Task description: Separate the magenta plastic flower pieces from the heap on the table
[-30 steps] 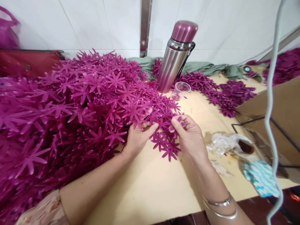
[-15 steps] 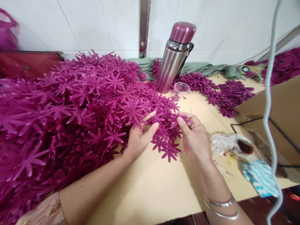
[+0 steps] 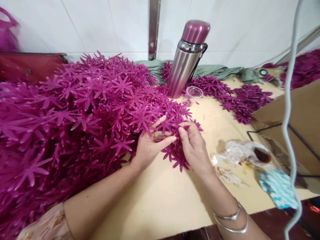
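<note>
A big heap of magenta, many-pointed artificial flower pieces [image 3: 100,110] covers the left of the table. My left hand [image 3: 148,146] rests at the heap's right edge, palm turned inward, thumb and fingers stretched apart, a ring on one finger. Close beside its fingertips, my right hand [image 3: 193,145] pinches a magenta flower piece between thumb and forefinger; most of that piece is hidden. Several loose flower pieces [image 3: 181,162] lie beneath both hands on the pale tabletop [image 3: 150,203].
A steel thermos [image 3: 186,63] with a purple lid stands behind, near a clear plastic cup [image 3: 193,95]. More flower pieces [image 3: 246,100] lie back right. Crumpled plastic [image 3: 237,151], a blue-striped cloth [image 3: 277,188], a cardboard box [image 3: 295,116] and a hanging white cable [image 3: 287,110] occupy the right.
My right hand has moved left, up against the left hand's fingertips, still pinching. My left thumb has stretched further right, and its fingers have straightened slightly.
</note>
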Demonstrator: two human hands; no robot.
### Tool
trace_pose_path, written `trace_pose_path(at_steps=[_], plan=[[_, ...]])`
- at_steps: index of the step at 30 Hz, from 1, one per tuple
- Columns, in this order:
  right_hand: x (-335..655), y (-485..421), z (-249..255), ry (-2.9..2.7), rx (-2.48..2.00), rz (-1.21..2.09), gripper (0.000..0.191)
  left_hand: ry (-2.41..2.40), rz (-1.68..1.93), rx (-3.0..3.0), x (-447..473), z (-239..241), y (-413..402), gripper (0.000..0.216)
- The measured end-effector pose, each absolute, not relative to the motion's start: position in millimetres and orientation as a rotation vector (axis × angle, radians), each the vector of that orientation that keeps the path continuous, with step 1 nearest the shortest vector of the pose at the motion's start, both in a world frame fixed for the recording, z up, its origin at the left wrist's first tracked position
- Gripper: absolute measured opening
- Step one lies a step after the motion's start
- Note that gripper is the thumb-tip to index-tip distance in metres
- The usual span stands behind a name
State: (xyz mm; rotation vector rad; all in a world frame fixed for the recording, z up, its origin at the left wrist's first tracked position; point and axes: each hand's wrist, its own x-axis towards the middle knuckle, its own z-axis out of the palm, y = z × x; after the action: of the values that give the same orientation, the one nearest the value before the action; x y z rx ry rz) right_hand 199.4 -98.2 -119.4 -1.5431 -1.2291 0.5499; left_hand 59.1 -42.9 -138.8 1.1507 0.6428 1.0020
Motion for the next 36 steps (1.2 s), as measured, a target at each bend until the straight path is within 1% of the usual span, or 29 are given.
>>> trace_pose_path(at_steps=[5,12,14,16,18,19,22,24,25,28,30,34,36], plan=[[196,-100,-123,-1.359,-1.652,0.542,0.018,0.698,1.052,1.251,60,-141,-40,0.068],[208,-101,-114,-1.13,-1.591,0.373,0.022,0.797,1.112,1.293,61,-142,-38,0.059],[214,-100,-114,-1.073,-1.556,0.268,0.017,0.796,1.11,1.292,61,-141,-39,0.059],[218,-98,-114,-1.027,-1.502,0.212,0.014,0.758,1.065,1.291,60,-140,-40,0.064],[220,-96,-115,-0.979,-1.432,0.276,0.02,0.719,0.996,1.319,58,-138,-41,0.067],[221,-95,-116,-0.951,-1.399,0.332,0.024,0.709,0.985,1.362,57,-136,-42,0.064],[221,-93,-118,-0.884,-1.33,0.473,0.039,0.717,1.099,1.571,54,-134,-42,0.042],[221,-92,-120,-0.86,-1.308,0.521,0.044,0.718,1.216,1.706,52,-134,-41,0.035],[221,-92,-121,-0.856,-1.294,0.545,0.043,0.719,1.262,1.76,51,-134,-41,0.035],[222,-92,-124,-0.854,-1.27,0.602,0.029,0.707,1.409,1.948,48,-133,-42,0.042],[222,-92,-125,-0.851,-1.288,0.599,0.022,0.666,1.482,2.068,48,-130,-45,0.046],[222,-92,-125,-0.812,-1.324,0.609,0.021,0.517,1.51,2.141,50,-124,-53,0.05],[222,-92,-125,-0.776,-1.31,0.649,0.021,0.46,1.479,2.114,52,-123,-56,0.046]])
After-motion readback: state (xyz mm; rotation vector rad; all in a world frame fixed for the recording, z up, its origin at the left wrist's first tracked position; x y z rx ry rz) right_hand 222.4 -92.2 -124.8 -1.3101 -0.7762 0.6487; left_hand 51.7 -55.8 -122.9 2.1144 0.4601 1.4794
